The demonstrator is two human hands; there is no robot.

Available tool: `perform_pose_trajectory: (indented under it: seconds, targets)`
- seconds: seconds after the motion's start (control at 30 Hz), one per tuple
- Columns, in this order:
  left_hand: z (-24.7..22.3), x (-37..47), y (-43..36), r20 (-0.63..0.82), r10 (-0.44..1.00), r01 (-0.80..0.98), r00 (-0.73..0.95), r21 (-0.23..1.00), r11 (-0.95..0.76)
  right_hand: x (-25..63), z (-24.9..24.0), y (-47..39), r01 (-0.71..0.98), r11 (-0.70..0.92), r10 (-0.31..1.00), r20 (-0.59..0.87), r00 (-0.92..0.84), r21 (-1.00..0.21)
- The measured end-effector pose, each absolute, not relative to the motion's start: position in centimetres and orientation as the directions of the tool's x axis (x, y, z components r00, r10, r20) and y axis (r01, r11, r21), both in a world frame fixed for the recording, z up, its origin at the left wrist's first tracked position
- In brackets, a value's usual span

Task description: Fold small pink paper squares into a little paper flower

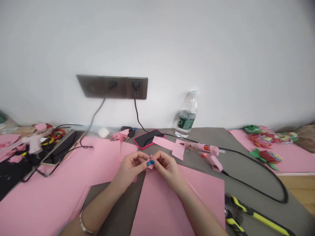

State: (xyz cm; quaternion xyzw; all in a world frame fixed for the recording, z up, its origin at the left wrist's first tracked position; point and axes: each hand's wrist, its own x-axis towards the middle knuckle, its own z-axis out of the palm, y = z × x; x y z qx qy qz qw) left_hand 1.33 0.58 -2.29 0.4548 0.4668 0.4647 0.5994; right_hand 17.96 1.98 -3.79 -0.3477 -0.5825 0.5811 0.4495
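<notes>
A small folded piece of pink paper (150, 166) is pinched between the fingertips of both hands at the middle of the view. My left hand (131, 168) closes on it from the left, and my right hand (165, 167) from the right; blue nails cover part of it. Beneath my right forearm lies a large pink sheet (201, 193). Just beyond my hands are a pink-edged phone (149, 139) and cut pink paper strips (178, 149). A pink glue gun (209, 152) with a red light rests to the right.
A water bottle (186, 119) stands against the wall. Yellow-black pliers (261, 218) lie at right front, near the glue gun's looping cord (268, 164). Paper flowers (267, 157) are far right. On the left are more pink sheets (49, 203), another phone (64, 147) and cables.
</notes>
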Motion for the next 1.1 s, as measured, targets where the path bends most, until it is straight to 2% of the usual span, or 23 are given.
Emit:
perform_pose_trajectory:
  seconds: [0.27,0.5,0.67,0.93,1.1]
  targets:
    - [-1.66,1.24,0.60,-0.124,0.975,-0.164,0.183,0.974,0.154,17.99,-3.99,2.07,-0.100,0.110,0.931,0.137,-0.338,-0.989]
    - [-1.76,1.30,0.45,-0.069,0.990,-0.138,0.126,0.987,0.087,18.13,-3.40,1.95,-0.072,0.134,0.914,0.151,-0.377,-0.988]
    - [-2.06,1.24,0.55,-0.028,0.992,-0.095,0.121,0.995,0.040,17.95,-3.73,2.02,-0.092,0.116,0.937,0.139,-0.320,-0.989]
    - [-2.06,1.68,0.36,-0.111,0.981,-0.220,0.161,0.965,0.145,18.16,-4.14,2.30,-0.078,0.140,0.955,0.155,-0.254,-0.987]
    - [-2.51,1.51,0.47,-0.098,0.983,-0.167,0.153,0.978,0.123,18.15,-4.17,2.28,-0.093,0.178,0.943,0.197,-0.268,-0.980]
